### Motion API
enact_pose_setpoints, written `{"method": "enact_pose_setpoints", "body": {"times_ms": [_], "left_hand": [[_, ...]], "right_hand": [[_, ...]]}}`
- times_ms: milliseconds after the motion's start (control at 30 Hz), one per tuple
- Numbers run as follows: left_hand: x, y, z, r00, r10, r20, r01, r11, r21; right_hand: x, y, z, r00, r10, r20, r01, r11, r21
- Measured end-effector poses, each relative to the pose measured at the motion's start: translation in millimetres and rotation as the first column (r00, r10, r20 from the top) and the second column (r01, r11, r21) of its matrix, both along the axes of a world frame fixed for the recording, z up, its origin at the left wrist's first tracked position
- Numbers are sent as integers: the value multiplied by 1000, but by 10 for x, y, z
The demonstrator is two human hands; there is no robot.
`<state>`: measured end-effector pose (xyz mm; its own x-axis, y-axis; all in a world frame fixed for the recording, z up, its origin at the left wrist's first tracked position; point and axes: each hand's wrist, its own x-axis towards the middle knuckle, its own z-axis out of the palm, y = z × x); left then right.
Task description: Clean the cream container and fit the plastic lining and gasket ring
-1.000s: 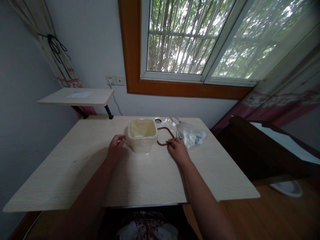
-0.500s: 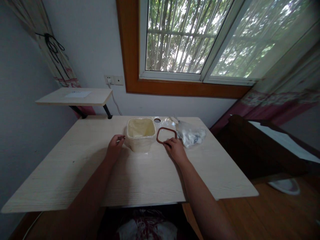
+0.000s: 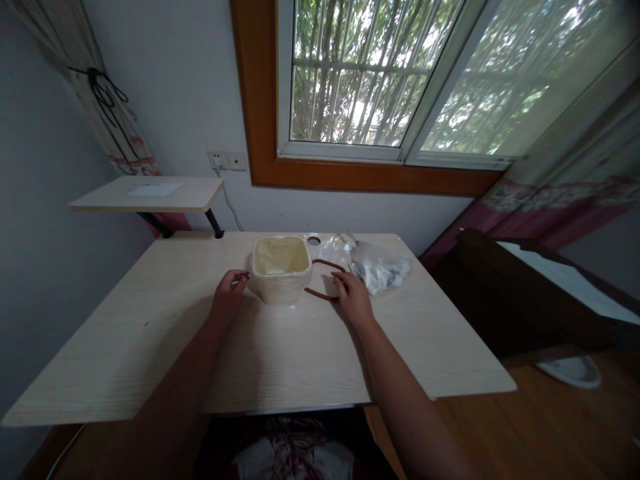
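Observation:
A small cream bin (image 3: 281, 288) with rounded corners stands upright near the back of the table. Thin, shiny clear plastic seems to lie around it. To its left, my left hand (image 3: 230, 293) has its fingers pinched together near the bin's wall; something small and dark shows at the fingertips, too small to name. On the right, my right hand (image 3: 355, 297) grips the right side of a brown ring (image 3: 320, 293), a rounded rectangular frame. The ring is just beside the bin, and my fingers hide part of its right side.
A crumpled clear plastic bag (image 3: 383, 270) lies right of the ring, with more clear plastic (image 3: 331, 249) behind. A round hole (image 3: 313, 241) is in the table (image 3: 290, 360). A raised shelf (image 3: 150, 193) with a paper stands at the back left.
The brown ring has turned and shifted left and down toward the bin, moved by my right hand, whose fingers now sit along its right side. My left hand and the bin have hardly moved.

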<state>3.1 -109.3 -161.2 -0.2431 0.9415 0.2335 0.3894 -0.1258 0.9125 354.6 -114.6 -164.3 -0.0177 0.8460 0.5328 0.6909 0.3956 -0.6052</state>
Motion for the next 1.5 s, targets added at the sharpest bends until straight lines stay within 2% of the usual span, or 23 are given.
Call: {"method": "enact_pose_setpoints", "body": {"times_ms": [100,200,433,600,767,900,967,1033,1133,1200,1333,1500], "left_hand": [[-11,12,-14,1000,-4,-12,4,1000,-15],[-13,8,-4,1000,-6,-25,6,1000,-19],[6,-10,23,1000,-6,-29,6,1000,-18],[9,4,11,1000,-2,-30,1,1000,-20],[5,2,9,999,-10,-42,10,1000,-2],[-5,15,-6,999,-14,-45,14,1000,4],[-5,20,-5,999,-15,-47,15,1000,0],[-3,21,1,999,-11,-48,11,1000,-2],[-5,18,3,999,-6,-52,6,1000,-5],[-12,18,-6,998,-9,-55,8,1000,-9],[-29,27,-40,998,-30,-55,30,1000,-9],[-35,38,-56,998,-39,-55,39,999,6]], "right_hand": [[127,47,-8,977,-184,-111,189,981,38],[210,82,-37,955,-264,-132,272,961,49],[106,61,-137,976,-217,-27,214,974,-78],[68,49,-178,978,-177,110,189,975,-118],[143,66,-176,975,-183,125,192,979,-72],[178,52,-72,966,-191,173,189,982,27],[150,17,8,970,-146,192,132,988,85],[77,-40,91,978,2,211,-21,996,87],[-85,-145,184,932,281,231,-286,958,-14],[-187,-199,208,884,373,281,-367,927,-76],[-274,-222,186,829,395,395,-370,918,-140],[-221,-186,172,856,221,467,-157,973,-172]]}}
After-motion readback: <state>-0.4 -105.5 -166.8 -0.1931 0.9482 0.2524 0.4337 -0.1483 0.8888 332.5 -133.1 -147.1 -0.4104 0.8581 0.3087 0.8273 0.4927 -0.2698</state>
